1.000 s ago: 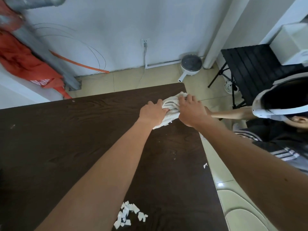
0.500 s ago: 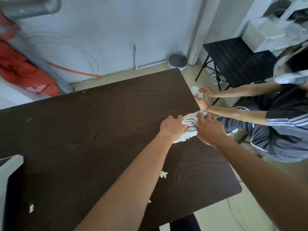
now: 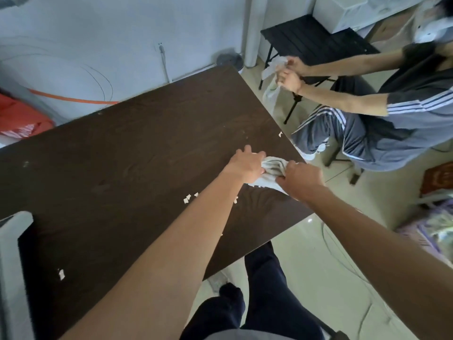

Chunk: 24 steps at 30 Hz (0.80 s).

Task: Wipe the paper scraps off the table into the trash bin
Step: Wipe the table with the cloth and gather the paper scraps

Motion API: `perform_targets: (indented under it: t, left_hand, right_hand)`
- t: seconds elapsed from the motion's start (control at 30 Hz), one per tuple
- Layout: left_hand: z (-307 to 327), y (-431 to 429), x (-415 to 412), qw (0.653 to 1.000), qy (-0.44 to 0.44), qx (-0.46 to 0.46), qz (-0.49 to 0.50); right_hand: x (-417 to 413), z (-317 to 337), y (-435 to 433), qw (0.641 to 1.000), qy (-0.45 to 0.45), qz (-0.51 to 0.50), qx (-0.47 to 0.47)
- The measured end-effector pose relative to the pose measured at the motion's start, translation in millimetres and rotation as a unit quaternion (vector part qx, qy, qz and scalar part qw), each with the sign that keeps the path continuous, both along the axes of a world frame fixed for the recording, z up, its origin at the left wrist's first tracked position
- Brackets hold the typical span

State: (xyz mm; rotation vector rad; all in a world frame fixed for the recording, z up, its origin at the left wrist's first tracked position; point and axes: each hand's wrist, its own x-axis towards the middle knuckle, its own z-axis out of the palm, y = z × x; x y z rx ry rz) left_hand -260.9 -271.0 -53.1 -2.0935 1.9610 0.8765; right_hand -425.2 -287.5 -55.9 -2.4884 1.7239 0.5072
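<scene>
A white striped cloth (image 3: 273, 168) lies bunched near the right edge of the dark wooden table (image 3: 127, 153). My left hand (image 3: 245, 163) grips its left side and my right hand (image 3: 300, 179) grips its right side. Small white paper scraps (image 3: 187, 198) lie on the table just left of my left forearm. One scrap (image 3: 61, 274) lies near the front left, and another scrap (image 3: 280, 134) sits at the right edge. No trash bin can be made out; a seated person beyond the right edge holds a white plastic bag (image 3: 270, 87) with both hands.
The seated person (image 3: 382, 119) is close to the table's right edge, with a black slatted side table (image 3: 316, 38) behind. A white object (image 3: 12, 261) sits at the front left corner. A round grey device (image 3: 229, 59) stands on the floor by the wall. My legs (image 3: 264, 290) are below the near edge.
The view has swung and both my hands have dragged the cloth along the table's right edge toward the near corner. The seated person has lifted both hands away from the table, holding the bag.
</scene>
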Motion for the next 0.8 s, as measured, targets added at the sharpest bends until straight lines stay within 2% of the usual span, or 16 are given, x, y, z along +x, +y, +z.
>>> perform_targets:
  t: [0.33, 0.8]
  left_hand:
    - [7, 48, 23, 0.999, 0.02, 0.02, -0.04]
    - [16, 76, 42, 0.999, 0.014, 0.016, -0.047]
  right_hand:
    - [24, 19, 67, 0.991, 0.057, 0.115, 0.035]
    - [50, 0, 112, 0.992, 0.001, 0.063, 0.107]
